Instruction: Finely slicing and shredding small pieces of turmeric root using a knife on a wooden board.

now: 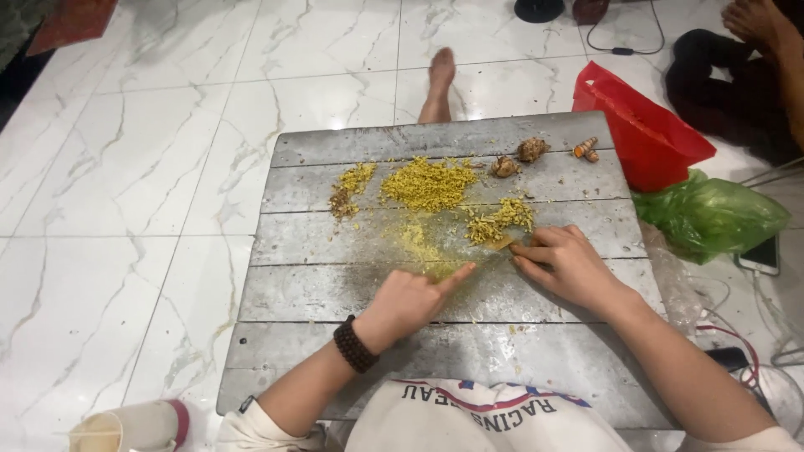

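At frame centre, my left hand (408, 303) grips a knife (479, 256); my right hand (563, 264) pinches yellow root (502, 243) on the tabletop (318, 285).

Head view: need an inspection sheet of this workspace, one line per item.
Surface: grey wooden board on white marble floor, stained yellow.
Job's things: chopped yellow piles; whole turmeric roots.
Clutter: red bag, green bag, phone, cup.
Hands: left hand and right hand together at a blurred blade; grip unclear.
Cables: black cable; tangled wires.
Surroundings: another person's foot.
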